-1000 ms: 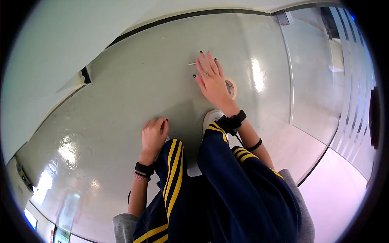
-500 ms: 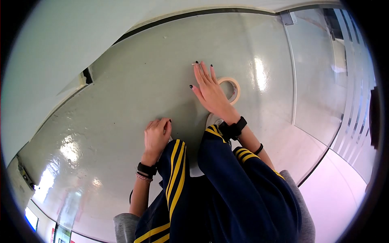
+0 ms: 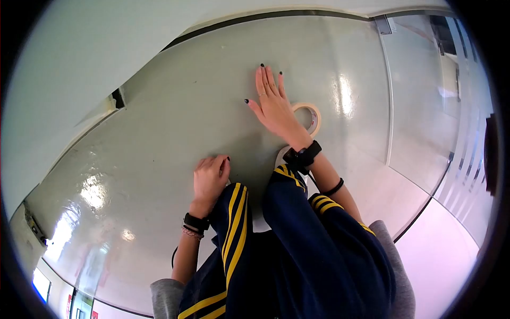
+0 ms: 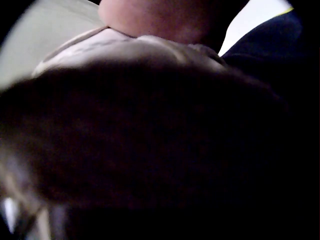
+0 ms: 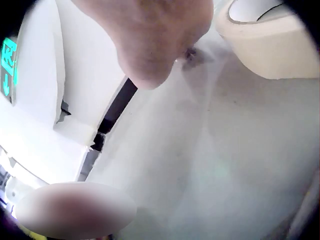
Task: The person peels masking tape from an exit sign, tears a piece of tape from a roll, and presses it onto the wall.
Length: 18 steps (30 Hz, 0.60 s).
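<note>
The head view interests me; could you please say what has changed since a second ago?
The right hand has shifted left over the floor, uncovering more of the tape roll; the small pale stick is now out of sight. The left hand and tape roll stayed put.

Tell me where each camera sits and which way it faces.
Head: worn on the head, facing forward and down at the floor; left hand, right hand, forearms and trousers show.
Left wrist: on the left wrist, facing that hand's work; mostly dark, skin at the top, trousers upper right.
Right wrist: on the right wrist, looking along the floor; part of the right hand at the top, roll of tape upper right, green sign at left.
Shared: head and right wrist both show the right hand and roll of tape.
</note>
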Each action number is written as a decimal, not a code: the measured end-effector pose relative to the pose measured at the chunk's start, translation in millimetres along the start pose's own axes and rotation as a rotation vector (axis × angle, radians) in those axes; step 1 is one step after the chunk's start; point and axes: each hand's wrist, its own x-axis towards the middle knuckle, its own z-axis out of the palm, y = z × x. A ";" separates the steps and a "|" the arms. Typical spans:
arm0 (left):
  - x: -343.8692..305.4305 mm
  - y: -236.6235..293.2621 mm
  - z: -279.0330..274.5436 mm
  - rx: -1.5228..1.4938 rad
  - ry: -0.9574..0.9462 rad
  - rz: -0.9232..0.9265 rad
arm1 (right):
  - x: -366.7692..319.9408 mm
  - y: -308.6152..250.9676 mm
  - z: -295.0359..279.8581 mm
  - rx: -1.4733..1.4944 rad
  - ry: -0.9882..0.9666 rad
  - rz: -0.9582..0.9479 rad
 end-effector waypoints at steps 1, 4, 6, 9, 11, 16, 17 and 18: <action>0.3 0.5 0.7 0.006 -0.017 -0.009 | -5.2 -1.8 -1.0 0.013 -0.009 0.004; -0.7 -2.2 3.7 0.019 0.006 -0.014 | -19.4 -9.9 -6.8 0.028 -0.042 0.028; -0.9 -4.0 4.8 0.009 0.000 -0.021 | -24.3 -13.1 -10.1 0.035 -0.060 0.044; -1.1 -5.1 4.0 0.004 -0.008 -0.023 | -25.6 -14.3 -11.5 0.044 -0.046 0.050; -0.7 -4.4 2.5 0.005 -0.011 -0.015 | -21.8 -11.8 -11.9 0.017 -0.016 0.019; 1.1 -2.9 4.1 -0.019 0.039 0.011 | 2.3 -2.6 -8.8 -0.002 0.027 0.021; 1.0 -2.9 4.3 -0.018 0.041 0.009 | 4.6 -1.8 -7.2 -0.010 0.039 0.014; 0.6 -2.6 4.3 -0.012 0.044 0.016 | 4.3 -1.5 -6.8 -0.007 0.040 0.011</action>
